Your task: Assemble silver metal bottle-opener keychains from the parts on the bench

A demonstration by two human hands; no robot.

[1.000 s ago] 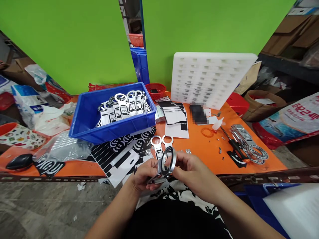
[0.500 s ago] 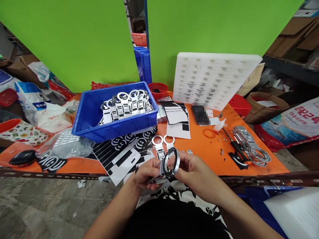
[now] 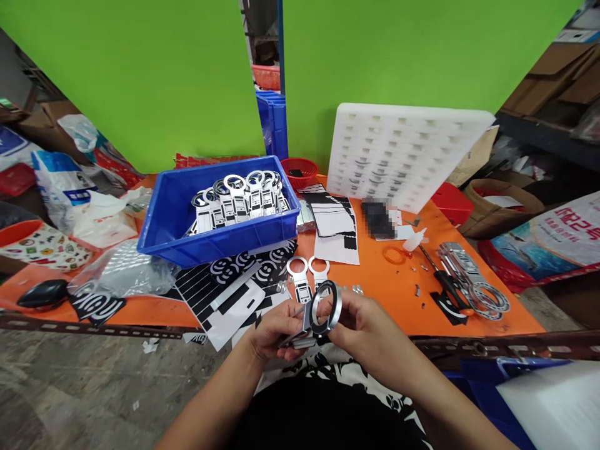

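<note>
My left hand [image 3: 272,331] grips the flat stem of a silver metal part with a ring head [image 3: 319,312], held just in front of my body at the table's near edge. My right hand [image 3: 363,322] pinches the ring from the right side, fingers curled round its rim. Two more of these ring-headed parts [image 3: 307,278] lie on the orange table [image 3: 389,287] just beyond my hands. Black and white sticker sheets [image 3: 229,287] are spread to the left of them.
A blue bin [image 3: 164,212] with several silver parts stands at mid left. A white foam tray [image 3: 403,153] leans at the back. A screwdriver [image 3: 445,284] and a pile of metal parts [image 3: 473,281] lie at right. Plastic bags crowd the left; a red basket [image 3: 300,169] sits behind.
The view has shifted slightly, so the table sits a little lower and to the right. Both hands stay on the ring part, which has tilted a bit.
</note>
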